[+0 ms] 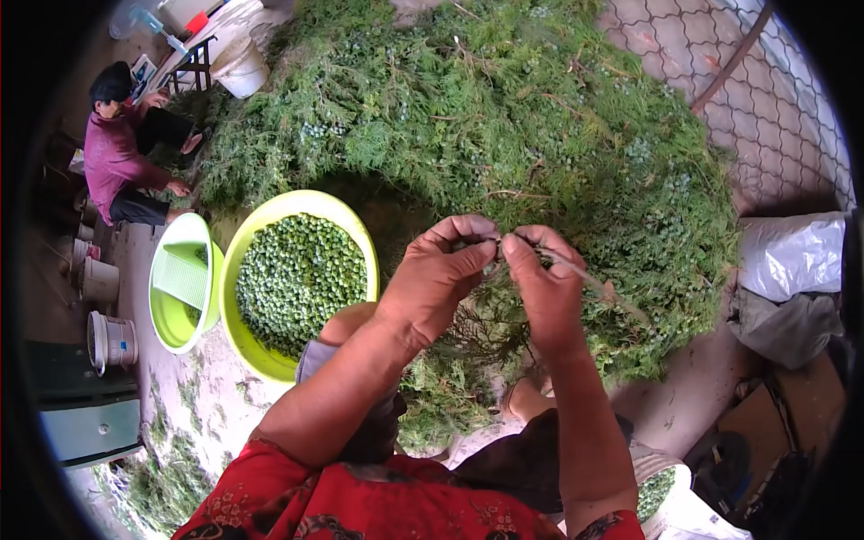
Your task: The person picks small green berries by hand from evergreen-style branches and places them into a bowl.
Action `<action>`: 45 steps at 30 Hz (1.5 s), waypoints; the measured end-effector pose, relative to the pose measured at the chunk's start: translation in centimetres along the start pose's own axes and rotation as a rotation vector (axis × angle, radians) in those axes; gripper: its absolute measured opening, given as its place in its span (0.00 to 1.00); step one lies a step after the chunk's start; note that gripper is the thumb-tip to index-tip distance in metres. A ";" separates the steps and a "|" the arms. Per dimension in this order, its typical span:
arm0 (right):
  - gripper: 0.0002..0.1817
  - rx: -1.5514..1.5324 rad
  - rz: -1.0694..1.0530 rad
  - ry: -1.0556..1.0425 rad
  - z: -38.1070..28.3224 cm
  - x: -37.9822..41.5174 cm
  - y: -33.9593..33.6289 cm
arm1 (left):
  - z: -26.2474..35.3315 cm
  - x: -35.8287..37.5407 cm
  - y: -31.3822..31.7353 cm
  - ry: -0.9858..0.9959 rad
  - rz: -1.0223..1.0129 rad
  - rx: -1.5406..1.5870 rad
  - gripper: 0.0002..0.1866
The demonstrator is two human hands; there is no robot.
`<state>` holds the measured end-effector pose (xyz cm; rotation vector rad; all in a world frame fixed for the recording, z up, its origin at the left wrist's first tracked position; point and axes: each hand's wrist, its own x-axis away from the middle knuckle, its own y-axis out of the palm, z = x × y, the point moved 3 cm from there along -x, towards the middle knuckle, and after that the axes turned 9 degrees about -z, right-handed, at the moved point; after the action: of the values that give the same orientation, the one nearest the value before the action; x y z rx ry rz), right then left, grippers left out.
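Both my hands meet in the middle of the view, above the pile of cut green branches (504, 117). My left hand (450, 261) is closed, thumb against fingers, on a small piece of a twig. My right hand (544, 274) pinches the same twig (612, 299), whose bare brownish stem sticks out to the lower right. Dark thin sprigs hang below the hands. To the left of my left hand stands a yellow-green basin (369, 243) holding many small green berries (301, 279).
A smaller green basin with a ridged board (180, 277) stands farther left. Another person (126, 162) sits at the upper left near a white bucket (241, 70). White buckets (112, 342) line the left side. A plastic bag (787, 256) lies right; a berry container (657, 490) stands lower right.
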<state>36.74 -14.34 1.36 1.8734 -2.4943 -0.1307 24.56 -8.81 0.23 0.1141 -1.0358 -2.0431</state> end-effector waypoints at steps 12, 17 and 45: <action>0.12 0.064 -0.160 0.168 -0.8 0.5 -2.7 | 14.0 7.3 -10.9 0.223 0.281 -0.485 0.07; 0.19 -0.169 -0.025 0.294 -1.9 1.6 -2.9 | 14.5 10.4 -19.8 0.047 0.476 -1.424 0.11; 0.21 -0.226 0.080 0.471 -2.6 0.6 -8.4 | 0.8 1.8 -0.5 -0.154 -0.225 -0.480 0.12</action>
<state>44.82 -17.35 3.31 1.5037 -2.1296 0.0288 22.70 -9.40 0.85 -0.1865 -0.6142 -2.4818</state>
